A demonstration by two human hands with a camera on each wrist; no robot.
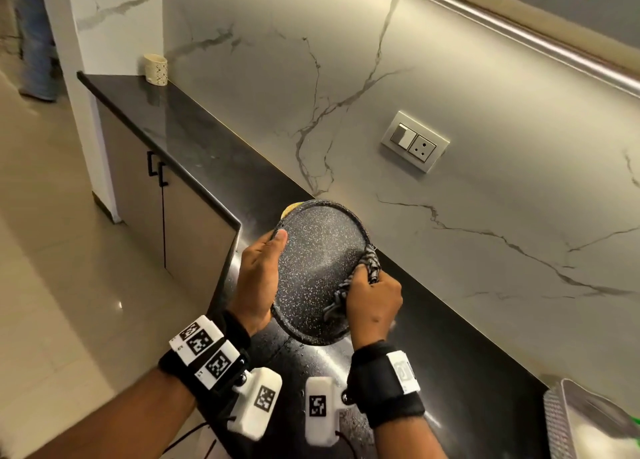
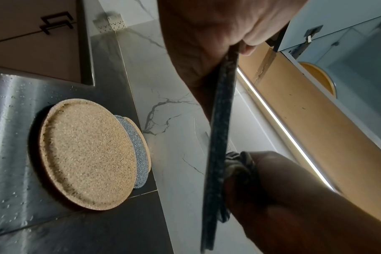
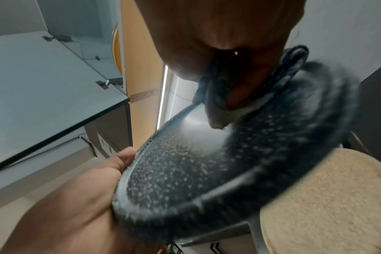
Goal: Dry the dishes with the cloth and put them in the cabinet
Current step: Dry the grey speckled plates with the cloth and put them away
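Home kitchen. Black stone countertop [image 1: 180, 126] runs along a white marble-look backsplash [image 1: 346, 88] with grey veining, wall switch and socket plate [image 1: 414, 141] set into it. Beige base cabinets [image 1: 138, 188] with black bar handles [image 1: 156, 169] sit under the counter, tiled floor [image 1: 52, 250] beside them. LED strip [image 2: 280, 125] glows under the wall cabinet. Wet steel drainboard [image 2: 15, 137] carries a stack of speckled plates [image 2: 87, 154]. Patterned ceramic cup [image 1: 156, 69] stands at the counter's far end.
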